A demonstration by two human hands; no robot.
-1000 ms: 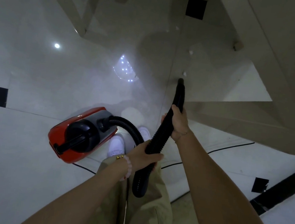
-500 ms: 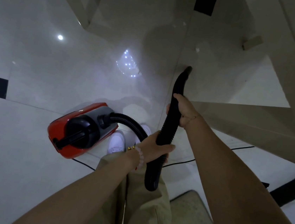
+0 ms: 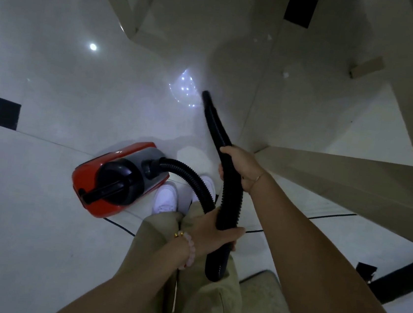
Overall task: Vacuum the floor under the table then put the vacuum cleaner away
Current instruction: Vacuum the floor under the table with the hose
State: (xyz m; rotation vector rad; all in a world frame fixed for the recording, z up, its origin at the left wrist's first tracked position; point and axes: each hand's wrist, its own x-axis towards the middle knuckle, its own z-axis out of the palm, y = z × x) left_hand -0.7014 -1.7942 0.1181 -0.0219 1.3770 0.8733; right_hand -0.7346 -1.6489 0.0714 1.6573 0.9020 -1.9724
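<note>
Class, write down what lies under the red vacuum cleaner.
The vacuum cleaner sits on the pale tiled floor. A thin black cord shows at its near edge. The floor beneath it is covered, so whether the cord runs under cannot be seen.

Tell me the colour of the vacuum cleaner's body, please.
The vacuum cleaner body is red, with a grey and black top; the head view shows it.

black tile inset (image 3: 4, 112), beige mat (image 3: 261, 300), pink bead bracelet (image 3: 190, 252)

Both arms are reaching forward. The right hand (image 3: 240, 168) is gripping the hose (image 3: 214, 122) farther out, the left hand (image 3: 213, 234) nearer.
</note>
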